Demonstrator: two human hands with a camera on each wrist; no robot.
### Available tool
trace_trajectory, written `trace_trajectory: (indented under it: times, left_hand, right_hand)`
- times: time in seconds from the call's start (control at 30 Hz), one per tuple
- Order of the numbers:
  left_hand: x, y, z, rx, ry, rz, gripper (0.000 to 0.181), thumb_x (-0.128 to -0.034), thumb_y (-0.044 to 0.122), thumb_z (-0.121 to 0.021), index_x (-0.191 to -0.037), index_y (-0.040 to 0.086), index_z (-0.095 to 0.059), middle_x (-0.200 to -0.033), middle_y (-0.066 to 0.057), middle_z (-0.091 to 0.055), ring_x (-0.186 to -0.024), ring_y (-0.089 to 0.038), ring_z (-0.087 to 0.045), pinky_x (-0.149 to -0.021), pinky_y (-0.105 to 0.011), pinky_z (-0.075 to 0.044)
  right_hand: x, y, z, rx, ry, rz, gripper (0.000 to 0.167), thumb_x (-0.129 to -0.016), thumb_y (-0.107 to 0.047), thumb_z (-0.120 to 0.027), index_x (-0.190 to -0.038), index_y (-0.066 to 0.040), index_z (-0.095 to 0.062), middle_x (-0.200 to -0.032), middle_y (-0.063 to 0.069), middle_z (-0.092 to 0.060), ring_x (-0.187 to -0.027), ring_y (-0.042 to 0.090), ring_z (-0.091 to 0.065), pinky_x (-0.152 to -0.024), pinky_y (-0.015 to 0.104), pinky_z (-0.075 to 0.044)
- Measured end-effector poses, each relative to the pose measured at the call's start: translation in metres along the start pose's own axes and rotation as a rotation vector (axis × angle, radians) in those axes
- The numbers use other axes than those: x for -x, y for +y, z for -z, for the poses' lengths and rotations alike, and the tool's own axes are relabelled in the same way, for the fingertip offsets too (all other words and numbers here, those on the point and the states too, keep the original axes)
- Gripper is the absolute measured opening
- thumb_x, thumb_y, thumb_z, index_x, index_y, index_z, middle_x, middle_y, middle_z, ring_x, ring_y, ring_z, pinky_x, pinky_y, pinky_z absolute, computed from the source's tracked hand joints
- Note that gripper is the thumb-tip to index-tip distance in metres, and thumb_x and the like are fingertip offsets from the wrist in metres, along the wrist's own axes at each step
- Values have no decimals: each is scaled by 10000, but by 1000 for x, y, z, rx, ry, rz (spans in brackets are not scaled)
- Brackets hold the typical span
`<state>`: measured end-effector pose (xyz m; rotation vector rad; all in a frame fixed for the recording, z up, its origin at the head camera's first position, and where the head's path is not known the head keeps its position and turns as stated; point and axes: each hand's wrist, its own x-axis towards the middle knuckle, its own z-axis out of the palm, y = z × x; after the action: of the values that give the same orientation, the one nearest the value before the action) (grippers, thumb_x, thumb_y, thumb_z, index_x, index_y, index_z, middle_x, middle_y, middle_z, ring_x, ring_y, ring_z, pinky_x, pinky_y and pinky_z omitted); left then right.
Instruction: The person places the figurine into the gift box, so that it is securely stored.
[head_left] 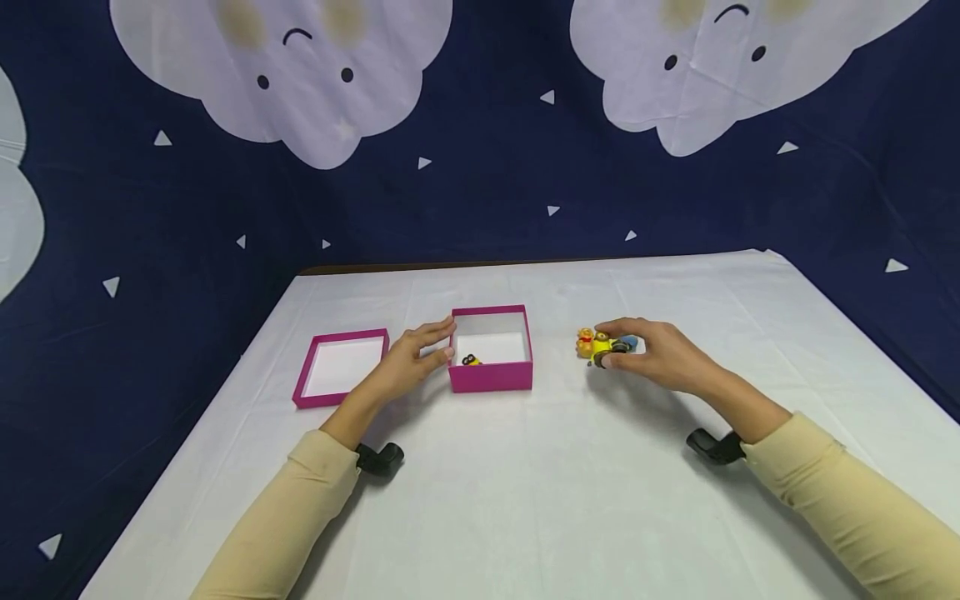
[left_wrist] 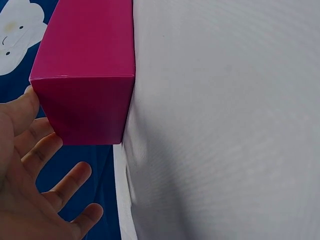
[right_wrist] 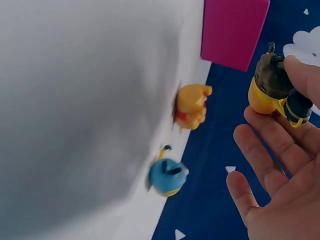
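My right hand (head_left: 660, 354) pinches a yellow minion figure (right_wrist: 270, 82) with black parts between thumb and fingers, raised above the table. Below it on the table are an orange bear figure (right_wrist: 191, 102) with a red band and a blue figure (right_wrist: 168, 176). My left hand (head_left: 412, 358) touches the left side of a magenta box (head_left: 491, 378), its fingers spread and fairly straight. The box is uncovered and white inside. Another small minion figure (head_left: 471, 360) lies in its front left, partly hidden by the front wall.
The magenta-rimmed lid (head_left: 341, 337) lies left of the box, inside up, partly behind my left hand. A white cloth covers the table (head_left: 480, 500). Behind it hangs a dark blue curtain (head_left: 495, 192) with clouds and triangles.
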<state>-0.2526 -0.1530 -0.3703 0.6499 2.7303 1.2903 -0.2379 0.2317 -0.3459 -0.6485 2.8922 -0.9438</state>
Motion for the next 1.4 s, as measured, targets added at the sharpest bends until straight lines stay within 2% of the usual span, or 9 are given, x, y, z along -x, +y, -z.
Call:
trace_trajectory:
  times: [0.27,0.53,0.7,0.8,0.97,1.13,1.27,1.4]
  left_hand:
    - [0,0,0,-8,-4,4,505,-952,232,-557,-1411,69,-423,-1541,-4,-330,-1407,-321,-264,-1149,-543,-225]
    - [-1,-1,0,-9,-2,-13,495,-949,208,-564,-1401,55,-434,-1531,-29,-349,-1424,-318,-260,-1158,-542,-205]
    - [-1,-3,-1,-8,-1,-22,493,-947,204,-566,-1399,53,-436,-1526,-38,-358,-1429,-314,-259,-1157,-543,-206]
    - [-1,-2,0,-4,-1,-17,497,-947,206,-567,-1401,57,-434,-1528,-32,-355,-1426,-316,-254,-1156,-546,-204]
    - [0,0,0,-7,2,-6,501,-946,217,-567,-1404,64,-434,-1531,-18,-352,-1422,-318,-255,-1152,-558,-202]
    - [0,0,0,-8,4,-6,499,-947,219,-567,-1404,69,-435,-1533,-19,-347,-1412,-321,-262,-1146,-564,-205]
    - [0,1,0,-5,6,-7,494,-946,221,-568,-1401,76,-441,-1530,-15,-352,-1413,-315,-261,-1149,-561,-202]
    - [0,-1,-1,-4,7,-12,492,-946,213,-569,-1399,68,-443,-1528,-24,-356,-1419,-314,-262,-1152,-555,-202]
  right_hand:
    - [-7,-13,-2,-24,1,41,509,-852,-411,-675,-1296,-191,-559,-1242,106,-631,-1231,309,-503,-994,557,-394]
    - [-17,-25,-6,-49,-6,57,479,-849,-306,-699,-1291,-182,-559,-1250,91,-632,-1224,289,-511,-1001,557,-393]
    - [-24,-30,-9,-63,-19,51,474,-845,-270,-700,-1289,-187,-558,-1254,85,-628,-1217,270,-520,-972,538,-422]
    - [-29,-33,-11,-75,-21,38,474,-839,-269,-706,-1285,-194,-564,-1246,70,-633,-1214,249,-524,-955,485,-435]
    - [-37,-38,-14,-108,-13,26,473,-827,-311,-721,-1267,-214,-576,-1224,53,-646,-1182,227,-532,-886,407,-458]
    - [-45,-43,-19,-136,-8,30,482,-818,-339,-729,-1261,-217,-583,-1212,55,-650,-1153,222,-538,-843,399,-477]
    - [-50,-49,-24,-145,2,48,487,-811,-338,-735,-1257,-207,-591,-1197,51,-659,-1158,217,-543,-868,418,-476]
    - [-55,-54,-28,-143,7,72,475,-815,-298,-733,-1255,-183,-595,-1189,59,-665,-1192,233,-537,-961,484,-430]
